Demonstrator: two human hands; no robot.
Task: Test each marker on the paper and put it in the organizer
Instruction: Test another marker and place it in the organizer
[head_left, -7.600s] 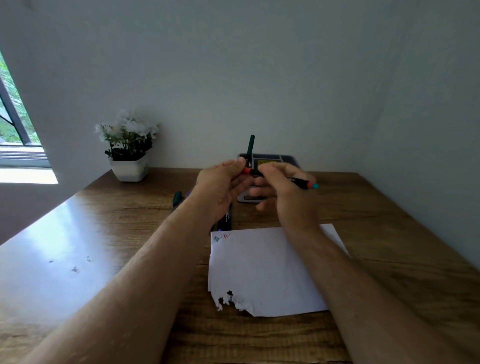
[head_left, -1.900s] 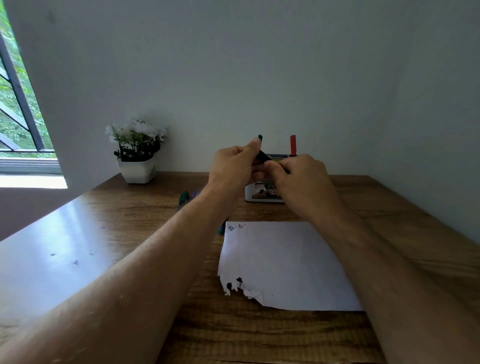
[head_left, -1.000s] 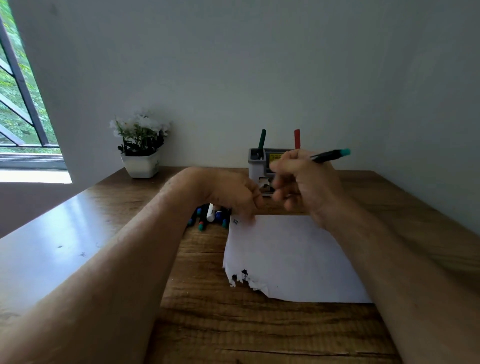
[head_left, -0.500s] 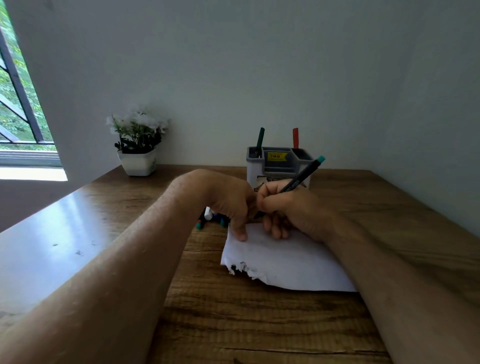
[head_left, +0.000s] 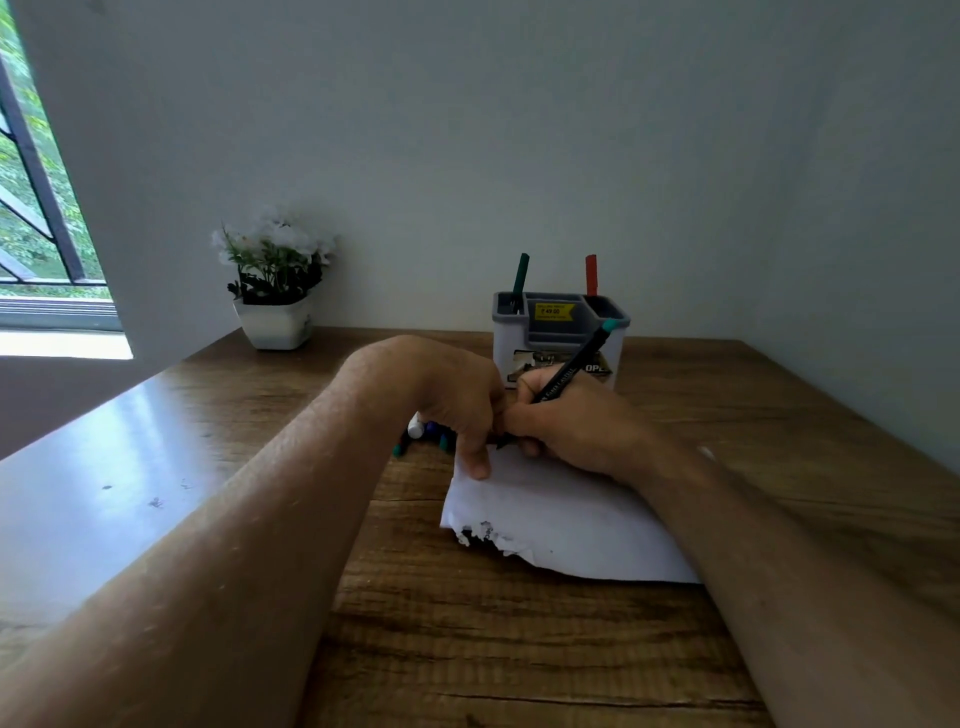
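Your right hand (head_left: 571, 431), which a moment ago held the teal-capped marker (head_left: 571, 371) raised, now grips it tip-down on the paper (head_left: 561, 525) your left hand (head_left: 462, 410) pins with one fingertip, so testing is under way before the organizer (head_left: 558, 338).

Right hand (head_left: 576, 423) grips a black marker (head_left: 569, 375), tip on the paper (head_left: 561, 525), teal end tilted toward 1 o'clock. Left hand (head_left: 457, 402) presses the paper's far-left corner. Organizer (head_left: 558, 332) stands at 12 o'clock.
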